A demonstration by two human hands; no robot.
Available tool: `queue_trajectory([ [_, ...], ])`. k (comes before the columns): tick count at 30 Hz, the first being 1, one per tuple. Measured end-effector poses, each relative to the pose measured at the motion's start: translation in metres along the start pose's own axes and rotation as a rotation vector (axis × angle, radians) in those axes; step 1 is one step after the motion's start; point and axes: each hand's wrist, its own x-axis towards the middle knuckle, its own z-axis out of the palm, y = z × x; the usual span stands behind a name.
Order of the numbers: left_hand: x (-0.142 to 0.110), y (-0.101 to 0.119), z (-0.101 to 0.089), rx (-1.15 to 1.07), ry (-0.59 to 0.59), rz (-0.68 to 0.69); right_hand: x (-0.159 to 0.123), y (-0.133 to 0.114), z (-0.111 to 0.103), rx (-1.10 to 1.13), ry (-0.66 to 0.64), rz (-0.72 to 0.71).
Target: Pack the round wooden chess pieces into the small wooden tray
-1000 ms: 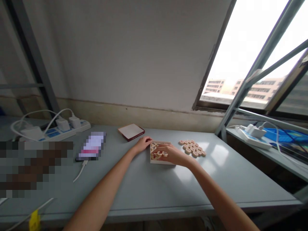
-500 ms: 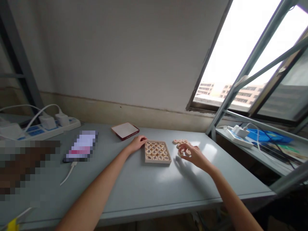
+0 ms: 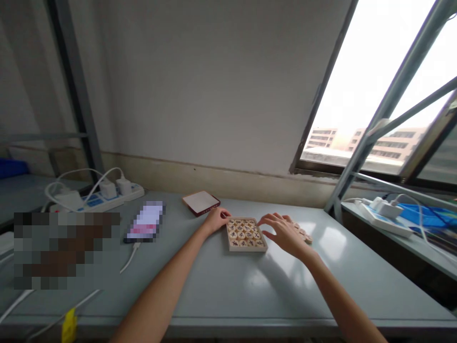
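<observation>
A shallow wooden box (image 3: 247, 248) lies on the desk, filled with rows of round Chinese chess pieces (image 3: 245, 235) marked with dark characters. At its far left corner, my left hand (image 3: 216, 220) has its fingers closed on the edge. My right hand (image 3: 283, 232) hovers by the right side of the box, thumb and forefinger apart, with nothing visible between them. Further loose Chinese chess pieces (image 3: 304, 235) lie on the desk just beyond the right hand, which partly hides them.
Behind the box lies a dark red lid (image 3: 201, 202) with a pale inside. To the left are a phone (image 3: 145, 221) on a white cable and a power strip (image 3: 117, 197) with plugs. A metal bed frame post (image 3: 367, 138) stands at the desk's right end.
My right hand has moved left from the loose pieces to the box's edge, and its fingers have spread. The left hand stays at the box corner. The camera view has turned left.
</observation>
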Motion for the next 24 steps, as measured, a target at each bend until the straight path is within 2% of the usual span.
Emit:
queue_trajectory([
  [4, -0.006, 0.005, -0.012, 0.142, 0.046, -0.075, 0.046, -0.021, 0.022, -0.031, -0.094, -0.067],
  [7, -0.008, 0.004, -0.017, 0.178, 0.080, -0.157, 0.061, -0.030, 0.036, -0.096, -0.085, -0.044],
  [14, -0.006, 0.002, -0.014, 0.212, 0.092, -0.166, 0.051, -0.032, 0.048, -0.232, 0.021, 0.058],
  [24, -0.008, 0.003, -0.010, 0.220, 0.101, -0.134, 0.051, -0.024, 0.048, 0.001, 0.038, 0.131],
])
